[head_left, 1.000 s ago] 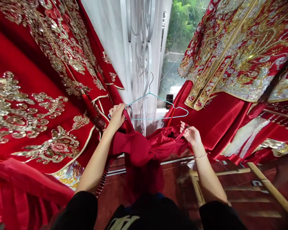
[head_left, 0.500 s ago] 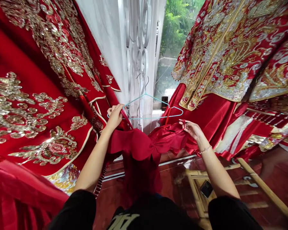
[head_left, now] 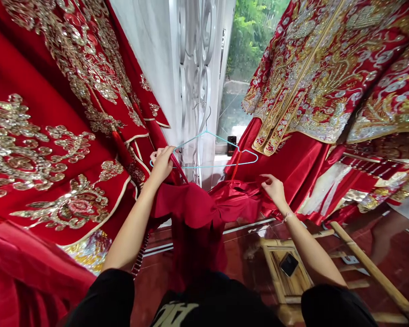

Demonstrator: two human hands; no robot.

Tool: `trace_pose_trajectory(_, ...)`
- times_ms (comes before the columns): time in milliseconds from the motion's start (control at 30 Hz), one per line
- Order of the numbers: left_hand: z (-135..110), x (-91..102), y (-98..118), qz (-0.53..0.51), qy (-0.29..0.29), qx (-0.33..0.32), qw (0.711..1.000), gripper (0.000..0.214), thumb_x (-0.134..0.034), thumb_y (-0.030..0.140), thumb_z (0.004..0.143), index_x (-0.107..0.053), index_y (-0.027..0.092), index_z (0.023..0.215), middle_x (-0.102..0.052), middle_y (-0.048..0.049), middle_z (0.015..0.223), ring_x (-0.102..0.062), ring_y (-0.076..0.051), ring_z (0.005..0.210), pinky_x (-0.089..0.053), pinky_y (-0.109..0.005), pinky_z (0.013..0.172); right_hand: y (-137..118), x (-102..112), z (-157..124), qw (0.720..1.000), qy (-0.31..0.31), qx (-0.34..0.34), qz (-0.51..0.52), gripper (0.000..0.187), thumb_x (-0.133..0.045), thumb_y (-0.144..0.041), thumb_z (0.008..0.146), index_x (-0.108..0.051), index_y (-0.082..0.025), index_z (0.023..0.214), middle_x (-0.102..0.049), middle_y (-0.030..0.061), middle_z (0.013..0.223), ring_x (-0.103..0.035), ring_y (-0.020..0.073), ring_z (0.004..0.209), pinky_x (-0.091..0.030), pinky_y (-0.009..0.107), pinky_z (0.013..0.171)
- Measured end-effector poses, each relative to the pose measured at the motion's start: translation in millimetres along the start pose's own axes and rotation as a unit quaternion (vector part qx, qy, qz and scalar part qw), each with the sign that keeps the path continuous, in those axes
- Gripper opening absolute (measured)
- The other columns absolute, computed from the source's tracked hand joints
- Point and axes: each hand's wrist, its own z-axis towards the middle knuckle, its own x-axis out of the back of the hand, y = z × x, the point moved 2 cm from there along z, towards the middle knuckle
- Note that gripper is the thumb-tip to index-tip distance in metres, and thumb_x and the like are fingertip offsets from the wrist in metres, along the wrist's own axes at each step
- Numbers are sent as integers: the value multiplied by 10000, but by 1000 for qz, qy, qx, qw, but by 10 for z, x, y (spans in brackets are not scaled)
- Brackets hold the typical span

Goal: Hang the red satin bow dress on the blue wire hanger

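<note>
One left hand (head_left: 162,162) and one right hand (head_left: 274,188); one blue hanger (head_left: 211,166); one plain red garment (head_left: 191,213); one stool (head_left: 295,284).

Below you, the glossy red-brown floor (head_left: 252,272) carries a bamboo stool (head_left: 271,270). A dark flat thing, probably a phone (head_left: 289,264), lies on the stool's slatted top. Just right of the stool, a long bamboo pole (head_left: 371,268) slants over the floor.

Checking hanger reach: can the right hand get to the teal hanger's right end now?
Probably yes. The teal hanger sits just up-left of the right hand, nothing between them. That hand is pinching the red dress, though, so fabric comes along.
</note>
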Motion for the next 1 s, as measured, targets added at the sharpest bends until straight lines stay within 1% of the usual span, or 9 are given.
trace_pose_trajectory(67,-7,-6,-5,-2,3,-1,1000,503,-409,-1,707,-600,242,1104,-668,-81,1214,-514,-289,1147,-267,-451,1015,-74,-32,38,990,12,-7,137,374,-649,-236,635,-703,-246,1005,-671,-16,672,-684,194,688,-582,348,727)
trace_pose_trajectory(133,-7,-12,-8,-5,4,-3,1000,509,-405,-8,702,-593,240,1105,-669,-75,1216,-513,-285,1146,-270,-447,1011,-178,-74,59,958,-2,-23,287,387,-655,-259,634,-675,-264,1020,-678,-26,680,-710,192,708,-599,364,754)
trace_pose_trajectory(233,1,-21,-8,-13,-5,-1,1000,529,-402,-19,688,-583,235,1117,-665,-67,1235,-512,-275,1159,-272,-439,1016,-394,-126,38,920,-11,29,390,414,-626,-268,684,-639,-309,1097,-737,-14,825,-745,188,902,-583,398,919)
trace_pose_trajectory(333,15,-40,-11,-19,-15,0,1000,535,-397,-14,703,-580,232,1142,-663,-70,1255,-518,-269,1170,-278,-434,1014,-581,-173,-7,916,9,108,386,538,-557,-240,735,-563,-361,1259,-758,-18,974,-730,168,1035,-518,432,1050)
trace_pose_trajectory(400,25,-63,-19,-20,-19,1,1000,533,-396,-5,719,-577,230,1161,-664,-76,1264,-524,-269,1170,-284,-432,1008,-640,-202,-2,917,28,128,377,623,-514,-225,741,-500,-371,1347,-757,-18,1010,-729,160,1044,-495,445,1077)
trace_pose_trajectory(633,35,-109,-58,-27,-10,-6,1000,552,-394,-9,716,-590,228,1173,-671,-69,1266,-525,-266,1195,-284,-427,1018,-656,-145,207,925,124,167,317,698,-444,-242,724,-488,-285,1419,-722,52,1184,-725,180,1011,-551,416,955)
trace_pose_trajectory(800,32,-117,-70,-33,-8,-16,999,566,-397,-11,703,-590,228,1178,-677,-69,1250,-540,-264,1172,-299,-420,1012,-914,-167,246,934,57,250,250,600,-480,-281,737,-594,-304,1325,-635,41,1378,-706,212,1024,-541,448,981)
trace_pose_trajectory(900,33,-120,-68,-36,-8,-12,999,543,-406,4,713,-590,234,1169,-677,-72,1252,-540,-267,1182,-295,-425,1032,-1096,-213,284,934,5,290,207,544,-521,-328,757,-615,-310,1293,-672,44,1304,-693,239,1051,-533,463,1004)
trace_pose_trajectory(1000,32,-114,-55,-35,-5,-11,999,520,-413,17,726,-589,236,1164,-673,-74,1260,-536,-271,1193,-295,-432,1039,-1213,-244,343,937,-22,280,207,514,-540,-332,759,-621,-311,1266,-711,38,1216,-689,234,1039,-541,454,996)
